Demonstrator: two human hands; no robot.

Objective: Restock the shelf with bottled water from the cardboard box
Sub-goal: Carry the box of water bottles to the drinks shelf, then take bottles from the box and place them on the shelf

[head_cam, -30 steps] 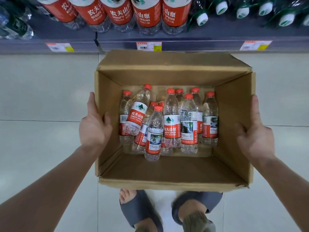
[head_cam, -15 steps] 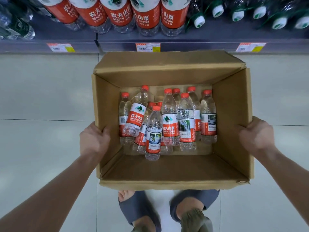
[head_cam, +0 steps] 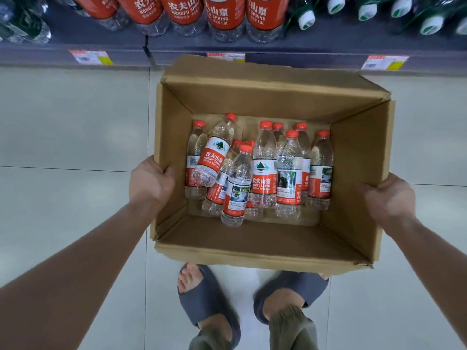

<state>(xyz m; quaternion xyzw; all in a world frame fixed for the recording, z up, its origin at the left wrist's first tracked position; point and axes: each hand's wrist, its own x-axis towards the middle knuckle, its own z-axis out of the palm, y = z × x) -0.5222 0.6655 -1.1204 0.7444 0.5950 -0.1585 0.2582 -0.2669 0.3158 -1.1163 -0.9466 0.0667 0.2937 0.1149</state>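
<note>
Two hands grip the cardboard box point(head_cam: 252, 251) of water bottles point(head_cam: 262, 170): left hand point(head_cam: 151, 180) and right hand point(head_cam: 390, 198) curl round opposite walls.

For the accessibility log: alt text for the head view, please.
The left hand and right hand grip opposite side walls of an open cardboard box holding small red-capped water bottles, some tilted. A shelf of larger bottles lies ahead; sandalled feet show below.

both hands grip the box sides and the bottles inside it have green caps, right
No. The head view shows the bottles in the box have red caps, not green. The left hand and right hand do grip the box sides.
</note>
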